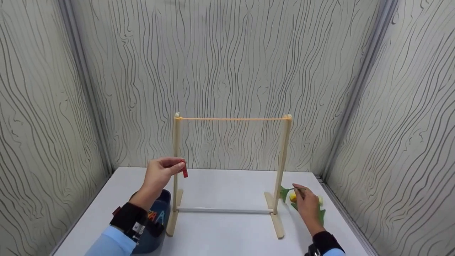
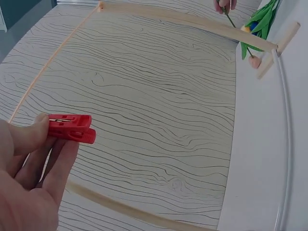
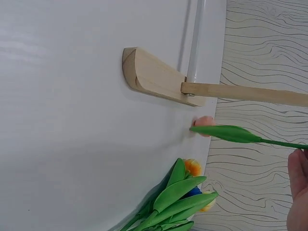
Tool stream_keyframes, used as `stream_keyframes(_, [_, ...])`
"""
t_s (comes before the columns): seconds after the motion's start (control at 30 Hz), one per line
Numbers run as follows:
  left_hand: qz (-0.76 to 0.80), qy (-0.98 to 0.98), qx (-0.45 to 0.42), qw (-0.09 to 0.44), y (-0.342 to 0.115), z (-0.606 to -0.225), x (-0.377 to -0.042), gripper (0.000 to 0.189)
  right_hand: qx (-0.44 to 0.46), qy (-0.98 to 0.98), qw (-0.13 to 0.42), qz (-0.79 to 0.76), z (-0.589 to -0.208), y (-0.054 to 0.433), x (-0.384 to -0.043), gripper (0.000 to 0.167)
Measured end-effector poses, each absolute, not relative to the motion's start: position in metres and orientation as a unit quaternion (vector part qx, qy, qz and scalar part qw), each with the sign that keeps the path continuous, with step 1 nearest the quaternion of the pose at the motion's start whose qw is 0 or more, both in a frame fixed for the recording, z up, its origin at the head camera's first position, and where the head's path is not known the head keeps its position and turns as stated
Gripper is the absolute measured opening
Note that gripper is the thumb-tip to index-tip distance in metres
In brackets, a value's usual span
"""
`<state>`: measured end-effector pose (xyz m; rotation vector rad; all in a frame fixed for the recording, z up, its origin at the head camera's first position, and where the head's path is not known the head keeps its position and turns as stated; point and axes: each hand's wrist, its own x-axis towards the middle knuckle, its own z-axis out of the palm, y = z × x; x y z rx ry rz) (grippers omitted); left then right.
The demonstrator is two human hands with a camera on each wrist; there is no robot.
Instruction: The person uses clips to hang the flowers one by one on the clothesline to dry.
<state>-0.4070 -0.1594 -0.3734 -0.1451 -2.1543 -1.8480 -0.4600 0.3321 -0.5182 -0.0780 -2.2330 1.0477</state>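
My left hand (image 1: 160, 176) pinches a red clothespin (image 2: 72, 129) between thumb and fingers, beside the left post of a wooden stand (image 1: 283, 160). The clothespin's jaws look closed in the left wrist view. An orange string (image 1: 231, 119) runs taut between the tops of the posts, above both hands. To the right of the stand, my right hand (image 1: 308, 206) holds an artificial tulip (image 3: 233, 133) by its stem. Its peach flower (image 2: 255, 61) hangs downward near the foot of the right post. Part of the right hand is cut off in its wrist view.
A dark blue bin (image 1: 153, 243) with colored clothespins in it stands under my left forearm. Several artificial tulips (image 3: 180, 202) lie bunched on the white table (image 1: 220, 181) at the right. A pale crossbar (image 1: 224, 210) joins the stand's feet. Wood-patterned walls (image 1: 227, 71) surround the table.
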Motion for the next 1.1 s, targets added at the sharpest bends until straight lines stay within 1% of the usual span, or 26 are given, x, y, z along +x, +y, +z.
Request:
stream_keyframes(0.13, [-0.65, -0.743, -0.046, 0.151, -0.155, -0.373, -0.41, 0.017, -0.047, -0.836, 0.349, 0.421, -0.512, 0.331, -0.459, 0.026])
stream_keyframes(0.27, [-0.657, -0.738, -0.052, 0.146, -0.152, -0.366, -0.411, 0.015, -0.05, -0.813, 0.395, 0.425, -0.496, 0.326, -0.456, 0.029])
stream_keyframes(0.4, [-0.657, -0.736, -0.06, 0.15, -0.147, -0.348, -0.413, 0.015, -0.052, -0.782, 0.446, 0.432, -0.469, 0.313, -0.448, 0.031])
stream_keyframes(0.5, [-0.66, -0.731, -0.069, 0.159, -0.143, -0.328, -0.416, 0.016, -0.038, -0.766, 0.457, 0.451, -0.448, 0.296, -0.437, 0.031])
stream_keyframes(0.6, [-0.665, -0.721, -0.083, 0.174, -0.142, -0.306, -0.419, 0.018, -0.017, -0.749, 0.438, 0.497, -0.431, 0.274, -0.426, 0.03])
stream_keyframes(0.67, [-0.673, -0.71, -0.092, 0.188, -0.144, -0.292, -0.421, 0.02, -0.002, -0.738, 0.41, 0.536, -0.42, 0.255, -0.419, 0.029])
stream_keyframes(0.77, [-0.681, -0.693, -0.104, 0.213, -0.151, -0.271, -0.424, 0.023, 0.032, -0.727, 0.353, 0.588, -0.408, 0.221, -0.415, 0.027])
stream_keyframes(0.9, [-0.686, -0.675, -0.113, 0.247, -0.16, -0.249, -0.43, 0.024, 0.085, -0.709, 0.287, 0.638, -0.401, 0.171, -0.419, 0.021])
stream_keyframes(0.97, [-0.69, -0.669, -0.111, 0.255, -0.162, -0.241, -0.433, 0.025, 0.104, -0.702, 0.266, 0.653, -0.399, 0.145, -0.425, 0.017])
stream_keyframes(1.1, [-0.704, -0.652, -0.102, 0.262, -0.162, -0.231, -0.443, 0.026, 0.123, -0.686, 0.235, 0.678, -0.392, 0.101, -0.434, 0.016])
